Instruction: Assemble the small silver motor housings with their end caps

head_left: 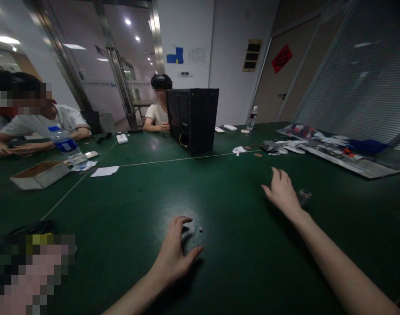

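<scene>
My left hand point(176, 247) hovers low over the green table point(134, 192), thumb and fingers apart, holding nothing. Just right of its fingertips lies a tiny pale round piece with a dark centre point(200, 229), too small to name. Farther out to the right, my right hand point(281, 190) reaches forward with its fingers spread and nothing in its grasp. Beside that wrist stands a small grey cylinder point(304, 197) with a metallic rim, partly hidden by the hand.
A black computer case point(200, 120) stands mid-table, a person point(158, 111) behind it. At left are an open box point(40, 177), a water bottle point(68, 146) and another person point(55, 116). A parts-covered board point(357, 164) lies right; a second bottle point(252, 118) stands at the back.
</scene>
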`<move>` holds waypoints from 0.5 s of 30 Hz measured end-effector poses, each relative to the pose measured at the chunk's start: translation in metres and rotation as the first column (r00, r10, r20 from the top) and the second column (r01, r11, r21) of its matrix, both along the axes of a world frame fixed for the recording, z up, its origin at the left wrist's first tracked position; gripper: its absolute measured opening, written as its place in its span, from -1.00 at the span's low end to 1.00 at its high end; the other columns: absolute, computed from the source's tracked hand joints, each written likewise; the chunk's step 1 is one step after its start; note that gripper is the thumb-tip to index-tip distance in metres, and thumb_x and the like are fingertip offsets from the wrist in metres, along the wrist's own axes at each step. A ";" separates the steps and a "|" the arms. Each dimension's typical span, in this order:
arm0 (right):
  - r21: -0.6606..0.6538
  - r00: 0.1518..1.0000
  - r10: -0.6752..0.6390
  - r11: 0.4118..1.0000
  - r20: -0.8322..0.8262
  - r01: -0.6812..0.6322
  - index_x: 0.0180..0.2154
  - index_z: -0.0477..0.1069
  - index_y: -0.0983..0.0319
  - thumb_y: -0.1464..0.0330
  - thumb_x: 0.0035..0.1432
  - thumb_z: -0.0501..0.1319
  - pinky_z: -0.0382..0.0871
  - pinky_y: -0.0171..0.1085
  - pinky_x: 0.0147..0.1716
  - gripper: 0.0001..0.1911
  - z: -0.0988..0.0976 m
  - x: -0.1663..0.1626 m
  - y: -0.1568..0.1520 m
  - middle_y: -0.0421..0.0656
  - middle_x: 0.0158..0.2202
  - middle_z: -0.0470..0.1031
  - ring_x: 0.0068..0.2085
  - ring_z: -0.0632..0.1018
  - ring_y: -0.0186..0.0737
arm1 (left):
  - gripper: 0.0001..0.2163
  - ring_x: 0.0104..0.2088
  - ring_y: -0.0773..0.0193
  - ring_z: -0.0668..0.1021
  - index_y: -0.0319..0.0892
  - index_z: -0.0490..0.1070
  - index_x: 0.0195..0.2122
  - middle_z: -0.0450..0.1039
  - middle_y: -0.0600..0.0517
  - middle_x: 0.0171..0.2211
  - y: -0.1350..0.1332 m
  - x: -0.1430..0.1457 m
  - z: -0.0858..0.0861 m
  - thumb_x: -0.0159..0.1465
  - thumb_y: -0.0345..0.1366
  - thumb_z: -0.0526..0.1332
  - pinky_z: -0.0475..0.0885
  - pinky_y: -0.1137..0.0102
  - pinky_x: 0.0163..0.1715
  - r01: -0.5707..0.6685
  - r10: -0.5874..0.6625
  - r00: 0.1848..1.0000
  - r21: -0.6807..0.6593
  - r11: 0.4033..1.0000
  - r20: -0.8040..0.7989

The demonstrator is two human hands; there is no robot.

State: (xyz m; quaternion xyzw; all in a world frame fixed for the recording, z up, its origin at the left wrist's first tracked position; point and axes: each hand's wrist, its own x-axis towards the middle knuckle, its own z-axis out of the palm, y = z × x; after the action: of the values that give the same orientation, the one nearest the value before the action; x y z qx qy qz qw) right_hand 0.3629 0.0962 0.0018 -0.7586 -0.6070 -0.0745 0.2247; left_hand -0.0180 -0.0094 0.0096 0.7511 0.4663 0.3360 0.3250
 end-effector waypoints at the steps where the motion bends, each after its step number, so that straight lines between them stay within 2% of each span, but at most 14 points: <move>1: 0.026 0.997 0.080 0.996 0.019 -0.080 0.24 -0.05 0.37 0.27 0.12 0.20 0.17 0.11 0.12 -0.25 0.008 -0.019 -0.007 0.23 0.24 0.01 0.22 0.16 0.28 | -0.56 0.05 -0.02 0.41 -0.10 0.22 0.02 0.26 -0.11 0.03 0.000 0.000 0.000 0.12 -0.38 0.30 0.33 0.01 0.07 0.002 -0.002 1.000 -0.002 1.000 0.000; 3: 0.025 0.949 0.314 0.949 -0.029 -0.313 0.21 0.07 0.25 0.26 0.18 0.15 0.24 0.08 0.08 -0.40 0.022 -0.065 -0.025 0.11 0.20 0.13 0.16 0.27 0.15 | -0.55 0.05 -0.01 0.41 -0.10 0.22 0.02 0.26 -0.11 0.03 0.001 0.001 -0.002 0.12 -0.39 0.30 0.32 0.02 0.07 0.001 -0.001 1.000 0.000 1.000 0.001; 4: -0.021 0.881 0.464 0.884 -0.091 -0.468 0.16 0.15 0.21 0.27 0.21 0.12 0.30 0.04 0.04 -0.50 0.025 -0.089 -0.034 0.04 0.12 0.25 0.10 0.35 0.07 | -0.55 0.05 0.00 0.41 -0.10 0.22 0.02 0.26 -0.10 0.03 0.001 0.001 -0.003 0.12 -0.41 0.30 0.33 0.03 0.07 -0.001 0.001 1.000 0.004 1.000 0.003; 6: -0.103 0.698 0.683 0.695 -0.215 -0.711 0.09 0.25 0.18 0.28 0.22 0.13 0.33 -0.03 0.01 -0.60 0.026 -0.135 -0.052 -0.03 0.02 0.35 0.01 0.41 -0.02 | -0.56 0.04 0.02 0.41 -0.10 0.23 0.02 0.26 -0.09 0.03 0.001 0.002 -0.004 0.12 -0.43 0.29 0.34 0.05 0.06 -0.003 0.003 1.000 0.017 1.000 0.008; 7: -0.121 0.628 0.731 0.621 -0.266 -0.774 0.09 0.26 0.19 0.29 0.19 0.17 0.32 -0.03 -0.01 -0.58 0.023 -0.155 -0.060 -0.02 0.00 0.35 -0.01 0.41 -0.02 | -0.57 0.03 0.03 0.41 -0.10 0.23 0.01 0.26 -0.09 0.02 0.001 0.002 -0.005 0.12 -0.45 0.28 0.34 0.06 0.05 -0.006 0.006 1.000 0.027 1.000 0.011; 8: -0.116 0.583 0.745 0.581 -0.324 -0.806 0.07 0.27 0.21 0.32 0.16 0.19 0.29 0.00 0.00 -0.57 0.019 -0.171 -0.065 0.00 -0.01 0.35 -0.02 0.40 0.00 | -0.57 0.03 0.04 0.41 -0.10 0.23 0.01 0.26 -0.08 0.01 0.001 0.002 -0.006 0.12 -0.46 0.27 0.35 0.07 0.05 -0.008 0.008 1.000 0.037 0.999 0.011; 9: -0.094 0.547 0.736 0.561 -0.399 -0.823 0.01 0.32 0.23 0.38 0.14 0.20 0.25 0.03 0.01 -0.64 0.013 -0.183 -0.069 0.01 -0.05 0.36 -0.03 0.38 0.01 | -0.57 0.03 0.04 0.40 -0.11 0.23 0.00 0.27 -0.08 0.01 0.001 0.002 -0.006 0.12 -0.47 0.27 0.35 0.07 0.05 -0.006 0.006 1.000 0.044 0.999 0.010; 12: -0.029 0.484 0.664 0.573 -0.570 -0.819 -0.27 0.40 0.27 0.52 0.15 0.11 0.20 0.03 -0.01 -0.87 -0.002 -0.203 -0.069 -0.02 -0.20 0.38 -0.11 0.38 -0.05 | -0.58 0.01 0.05 0.41 -0.12 0.23 0.00 0.28 -0.08 -0.02 0.001 0.001 -0.007 0.11 -0.48 0.25 0.36 0.08 0.03 0.002 -0.002 1.000 0.067 0.998 0.011; 15: 0.028 0.388 0.604 0.562 -0.696 -0.827 -0.35 0.35 0.25 0.46 0.18 0.13 0.30 -0.12 -0.12 -0.94 -0.009 -0.209 -0.065 -0.12 -0.31 0.38 -0.23 0.41 -0.17 | -0.57 0.00 0.05 0.42 -0.11 0.23 -0.01 0.29 -0.08 -0.03 0.001 0.000 -0.007 0.10 -0.48 0.25 0.36 0.07 0.03 0.006 -0.008 1.000 0.080 0.997 0.025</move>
State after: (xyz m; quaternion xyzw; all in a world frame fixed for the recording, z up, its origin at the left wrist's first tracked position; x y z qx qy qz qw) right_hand 0.1541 0.0316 -0.0076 -0.4157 -0.7642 0.3940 0.2966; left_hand -0.0180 -0.0087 0.0022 0.7609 0.4457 0.3626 0.3016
